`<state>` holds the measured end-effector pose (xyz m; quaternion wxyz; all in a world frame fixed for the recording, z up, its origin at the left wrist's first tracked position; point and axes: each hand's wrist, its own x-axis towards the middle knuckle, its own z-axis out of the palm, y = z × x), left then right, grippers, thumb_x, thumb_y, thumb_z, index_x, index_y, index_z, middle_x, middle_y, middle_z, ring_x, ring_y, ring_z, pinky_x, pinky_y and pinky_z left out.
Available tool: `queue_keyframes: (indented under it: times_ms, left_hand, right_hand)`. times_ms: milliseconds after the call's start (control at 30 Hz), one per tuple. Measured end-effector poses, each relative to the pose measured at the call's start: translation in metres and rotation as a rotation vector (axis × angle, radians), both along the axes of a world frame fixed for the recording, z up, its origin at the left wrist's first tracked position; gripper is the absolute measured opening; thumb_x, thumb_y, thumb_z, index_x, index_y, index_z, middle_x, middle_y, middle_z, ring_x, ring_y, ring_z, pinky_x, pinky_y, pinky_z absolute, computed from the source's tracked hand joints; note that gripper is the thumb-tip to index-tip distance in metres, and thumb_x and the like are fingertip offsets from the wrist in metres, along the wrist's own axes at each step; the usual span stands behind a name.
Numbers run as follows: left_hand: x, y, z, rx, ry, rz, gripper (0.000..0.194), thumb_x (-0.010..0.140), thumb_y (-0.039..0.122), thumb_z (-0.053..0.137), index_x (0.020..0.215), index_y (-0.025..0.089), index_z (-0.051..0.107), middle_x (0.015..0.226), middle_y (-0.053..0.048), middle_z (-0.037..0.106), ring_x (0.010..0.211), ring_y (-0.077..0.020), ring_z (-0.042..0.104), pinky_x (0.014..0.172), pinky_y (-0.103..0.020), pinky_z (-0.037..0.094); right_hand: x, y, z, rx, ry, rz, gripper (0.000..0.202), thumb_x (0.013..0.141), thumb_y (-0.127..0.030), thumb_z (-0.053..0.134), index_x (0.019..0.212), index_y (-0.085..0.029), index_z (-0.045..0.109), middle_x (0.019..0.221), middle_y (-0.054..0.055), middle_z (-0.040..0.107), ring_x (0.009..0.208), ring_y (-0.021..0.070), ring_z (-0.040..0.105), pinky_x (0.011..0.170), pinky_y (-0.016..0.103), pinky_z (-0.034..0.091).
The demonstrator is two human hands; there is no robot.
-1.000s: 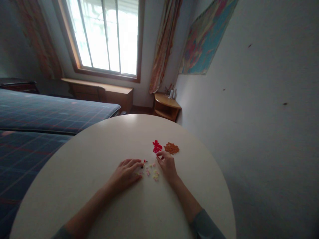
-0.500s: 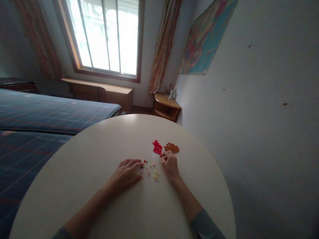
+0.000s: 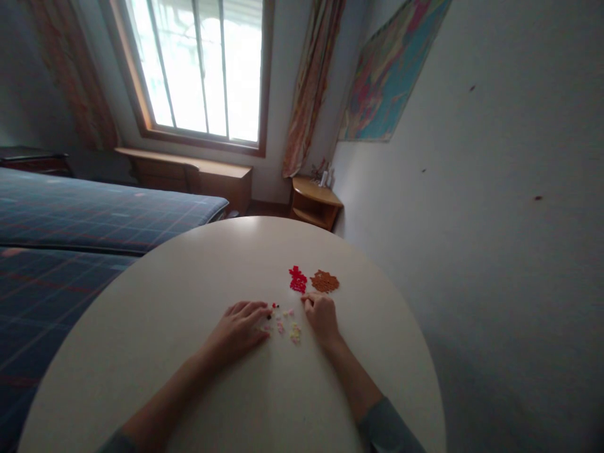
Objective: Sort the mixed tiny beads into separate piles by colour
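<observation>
My left hand (image 3: pixel 243 325) rests on the white round table (image 3: pixel 198 289), its thumb apart from its fingers, around the left edge of some small scattered pieces. Those include pink pieces (image 3: pixel 280 328), yellow pieces (image 3: pixel 295 332) and a few dark and red ones. Thumb and index finger of my right hand (image 3: pixel 321 314) are pinched together just below a pile of small red pieces (image 3: pixel 297 279). Whatever lies in that pinch is too small to make out. Right beside the red pile is a pile of small brown pieces (image 3: pixel 325 281), just beyond my right knuckles.
A bed with a plaid cover (image 3: pixel 104 214) stands to the left of the table. Behind are a low wooden desk (image 3: pixel 226 173) under the window and a corner shelf (image 3: pixel 315 192). A white wall (image 3: pixel 486 251) runs along the right.
My right hand has drawn back slightly toward me from the red and brown piles, uncovering more of the brown one. My left hand has stayed in place.
</observation>
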<state>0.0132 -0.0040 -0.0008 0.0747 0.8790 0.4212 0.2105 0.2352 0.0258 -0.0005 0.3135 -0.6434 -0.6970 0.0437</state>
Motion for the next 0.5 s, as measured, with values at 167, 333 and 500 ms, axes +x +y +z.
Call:
queue_keyframes:
  times_ms: [167,333,500]
  left_hand:
    - [0.0008,-0.0002,0.0008,-0.003,0.001,0.002,0.034,0.078,0.032,0.052,0.112,0.029,0.049,0.120,-0.001,0.053,0.106,-0.0225,0.048,0.090,-0.040,0.036]
    - [0.0005,-0.0005,0.0016,-0.003,-0.005,0.003,0.034,0.078,0.033,0.052,0.112,0.029,0.050,0.119,-0.001,0.053,0.106,-0.0224,0.048,0.090,-0.040,0.037]
    - [0.0004,0.0000,0.0002,0.002,-0.002,0.011,0.035,0.077,0.031,0.053,0.112,0.030,0.049,0.120,-0.001,0.053,0.105,-0.0223,0.048,0.090,-0.041,0.037]
  right_hand:
    - [-0.0010,-0.0019,0.0024,0.002,0.041,0.039,0.024,0.071,-0.005,0.048,0.076,-0.015,0.069,0.081,0.007,0.069,0.075,0.0156,0.062,0.076,0.023,0.043]
    - [-0.0027,-0.0026,0.0032,0.017,0.054,0.060,0.027,0.072,-0.004,0.046,0.079,-0.016,0.069,0.085,0.007,0.068,0.078,0.0159,0.062,0.078,0.025,0.045]
    - [-0.0028,-0.0008,0.0010,0.015,0.058,0.058,0.028,0.071,-0.004,0.046,0.081,-0.016,0.069,0.088,0.007,0.068,0.080,0.0162,0.062,0.079,0.027,0.045]
